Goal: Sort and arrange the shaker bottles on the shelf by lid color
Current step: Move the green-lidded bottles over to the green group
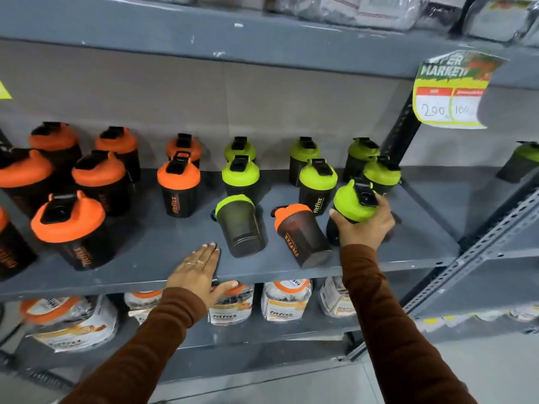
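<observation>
Right hand [363, 228] grasps green-lid shaker [354, 204], right of centre; left hand [198, 272] flat, released, on shelf [145, 258] edge; lying orange-lid shaker [300, 234] reads "fitfizz".

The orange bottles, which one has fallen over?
The orange-lidded bottle at the front of the shelf, lying on its side between the tipped green-lidded bottle and the right hand. Every other orange one stands upright, further left.

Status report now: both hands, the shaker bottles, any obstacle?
Right hand grips green-lid dark shaker bottle. Left hand flat on grey metal shelf, empty. Orange-lid dark shaker bottle lying among the green ones, unsorted.
</observation>
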Motion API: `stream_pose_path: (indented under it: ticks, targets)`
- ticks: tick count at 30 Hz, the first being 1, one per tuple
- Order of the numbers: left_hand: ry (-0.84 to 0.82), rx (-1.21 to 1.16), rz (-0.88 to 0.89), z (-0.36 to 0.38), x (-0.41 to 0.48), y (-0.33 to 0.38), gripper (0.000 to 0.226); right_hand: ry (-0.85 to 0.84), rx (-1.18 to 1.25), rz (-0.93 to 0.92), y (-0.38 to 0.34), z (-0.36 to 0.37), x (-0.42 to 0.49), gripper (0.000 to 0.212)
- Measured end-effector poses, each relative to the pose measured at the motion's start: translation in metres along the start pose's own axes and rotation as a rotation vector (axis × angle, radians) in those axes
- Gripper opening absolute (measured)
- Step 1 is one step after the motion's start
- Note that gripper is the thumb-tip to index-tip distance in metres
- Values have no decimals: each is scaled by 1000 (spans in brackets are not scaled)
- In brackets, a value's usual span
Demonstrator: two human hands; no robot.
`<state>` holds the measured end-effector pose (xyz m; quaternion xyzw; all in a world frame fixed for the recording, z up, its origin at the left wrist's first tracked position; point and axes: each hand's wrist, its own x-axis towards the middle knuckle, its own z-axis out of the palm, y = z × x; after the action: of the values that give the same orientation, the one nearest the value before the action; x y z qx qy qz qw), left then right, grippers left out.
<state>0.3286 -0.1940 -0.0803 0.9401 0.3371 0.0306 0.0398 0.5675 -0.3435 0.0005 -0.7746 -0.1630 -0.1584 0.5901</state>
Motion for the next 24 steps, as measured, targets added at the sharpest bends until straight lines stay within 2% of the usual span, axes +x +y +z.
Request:
stream_pose_path:
  ticks: [7, 10, 12, 15, 17, 19, 21, 22, 24]
  targets:
    - [-55, 4, -3, -7, -2, 1, 140, -79, -28, 25, 14, 4, -11, 88]
    - [-64, 1, -5, -9, -3, 2, 140, -14, -28, 56, 8, 5, -20, 99]
    - [-68, 2, -6, -8, -3, 2, 141, 90, -43, -72, 0, 6, -31, 97]
    - [-68, 2, -12, -7, -2, 3, 140, 130, -43, -421, -16, 9, -49, 77]
    - [-67, 26, -17, -6, -2, 3, 140, -13, -63, -587, -30, 14, -59, 60]
    - [-73, 38, -20, -9, -2, 4, 134, -318, -161, -584, -42, 21, -67, 53]
    - [-67, 39, -18, -10, -3, 4, 105, -606, -319, -381, -50, 28, -73, 71]
    - [-75, 42, -20, -11, -4, 5, 91, -695, -389, -227, -51, 31, -73, 85]
    - [-100, 46, -20, -13, -5, 7, 80, -811, -452, 30, -51, 35, -72, 103]
